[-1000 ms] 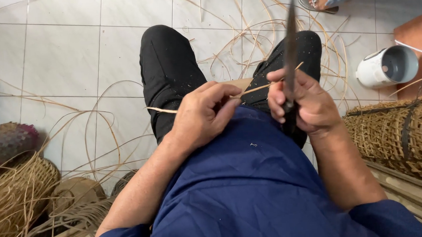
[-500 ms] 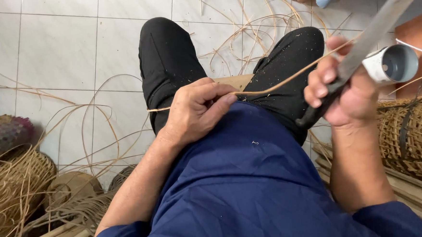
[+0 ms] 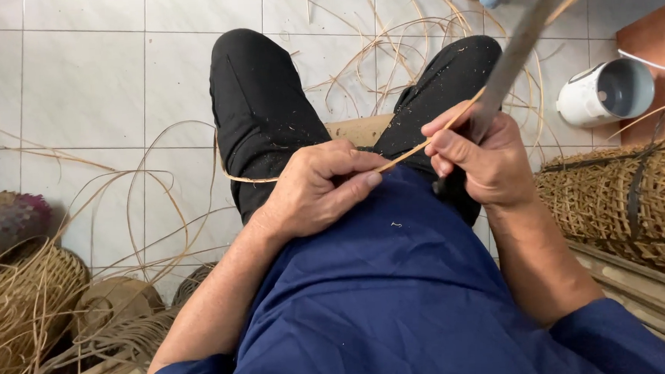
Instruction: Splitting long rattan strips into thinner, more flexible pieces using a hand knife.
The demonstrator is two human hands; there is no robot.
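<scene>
I sit with my knees apart over the tiled floor (image 3: 77, 86), and a thin rattan strip (image 3: 403, 154) runs across my lap between both hands. My left hand (image 3: 313, 188) pinches it: the fingers (image 3: 348, 194) are curled close, thumb pressed against the forefinger, with the strip trapped between them and its free end trailing off over my left thigh in a loose curve. My right hand (image 3: 483, 160) is wrapped tight round the handle of a long knife (image 3: 519, 48), whose blade rises up and away, blurred; the strip passes under my right thumb and seems to lie against the blade near the handle, though I cannot tell exactly where they touch.

The strip looks very light and springy, bending easily along its length, and I judge it would split or snap if kinked sharply. It looks smooth, so it may slip; a firm pinch close to the blade, as my left hand has now, seems the best hold.

Loose strips (image 3: 386, 47) litter the floor. A woven basket (image 3: 636, 194) lies at my right, a white cylindrical appliance (image 3: 604, 93) beyond it, more basketwork (image 3: 20, 309) at my left.
</scene>
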